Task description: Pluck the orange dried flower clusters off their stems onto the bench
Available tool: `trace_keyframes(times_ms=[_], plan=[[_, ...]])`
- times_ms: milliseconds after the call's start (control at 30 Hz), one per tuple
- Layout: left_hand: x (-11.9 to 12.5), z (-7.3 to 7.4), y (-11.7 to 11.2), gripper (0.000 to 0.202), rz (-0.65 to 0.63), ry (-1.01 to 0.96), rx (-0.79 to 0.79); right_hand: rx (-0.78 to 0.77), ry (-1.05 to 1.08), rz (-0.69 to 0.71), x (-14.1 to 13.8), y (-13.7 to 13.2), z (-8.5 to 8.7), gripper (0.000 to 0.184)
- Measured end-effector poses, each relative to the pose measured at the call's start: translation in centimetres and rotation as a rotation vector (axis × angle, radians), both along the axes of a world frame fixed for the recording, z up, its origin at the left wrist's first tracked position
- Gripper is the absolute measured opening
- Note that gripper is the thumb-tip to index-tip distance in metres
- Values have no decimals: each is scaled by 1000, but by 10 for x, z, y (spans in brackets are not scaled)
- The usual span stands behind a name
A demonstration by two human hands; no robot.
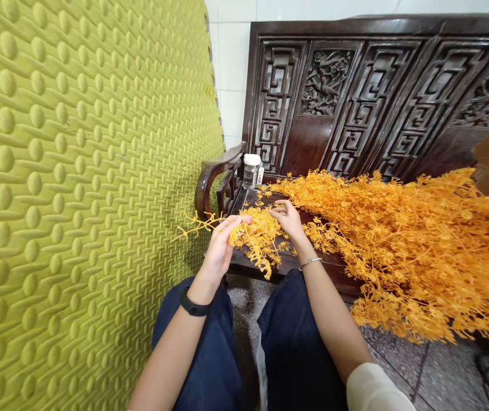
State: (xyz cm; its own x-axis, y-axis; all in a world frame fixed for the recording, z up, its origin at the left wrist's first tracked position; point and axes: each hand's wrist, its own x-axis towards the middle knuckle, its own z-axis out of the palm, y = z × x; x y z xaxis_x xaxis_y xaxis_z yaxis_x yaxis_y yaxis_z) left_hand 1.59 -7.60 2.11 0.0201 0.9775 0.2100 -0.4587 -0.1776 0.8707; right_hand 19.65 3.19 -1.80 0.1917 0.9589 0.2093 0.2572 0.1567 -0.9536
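My left hand (221,246) is closed around a small bunch of orange plastic sprigs (256,237), whose thin stems stick out to the left. My right hand (287,220) rests on the same bunch from the right, fingers bent and pinching at the sprigs. Both hands hover over the front left corner of a dark carved wooden bench (304,142). A large heap of the same orange plastic branches (407,240) covers the bench seat to the right and spills over its front edge.
A clear jar with a white lid (251,170) stands at the back left corner of the seat. A tall green quilted mattress (77,188) leans on the left. My knees in dark trousers (278,342) are below; speckled floor lies under the bench.
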Motion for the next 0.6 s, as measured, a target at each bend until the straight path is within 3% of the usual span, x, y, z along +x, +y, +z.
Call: trace_keyframes(times_ms=[67, 167, 267, 400, 500, 600], plan=[[2, -1, 0, 20, 38, -2, -24, 36, -72, 11, -1, -2, 2, 44], [2, -2, 2, 25, 115, -1, -46, 233, 33, 55, -9, -18, 14, 31], [2, -7, 5, 29, 179, 29, -32, 371, 134, 229, -21, -47, 33, 27], [1, -18, 8, 30, 316, 171, 64, 412, -9, 470, -36, -83, 52, 34], [0, -25, 9, 30, 408, 324, 188, 468, -127, 461, -41, -94, 56, 28], [-3, -25, 7, 30, 441, 448, 265, 482, -103, 457, -41, -92, 54, 25]])
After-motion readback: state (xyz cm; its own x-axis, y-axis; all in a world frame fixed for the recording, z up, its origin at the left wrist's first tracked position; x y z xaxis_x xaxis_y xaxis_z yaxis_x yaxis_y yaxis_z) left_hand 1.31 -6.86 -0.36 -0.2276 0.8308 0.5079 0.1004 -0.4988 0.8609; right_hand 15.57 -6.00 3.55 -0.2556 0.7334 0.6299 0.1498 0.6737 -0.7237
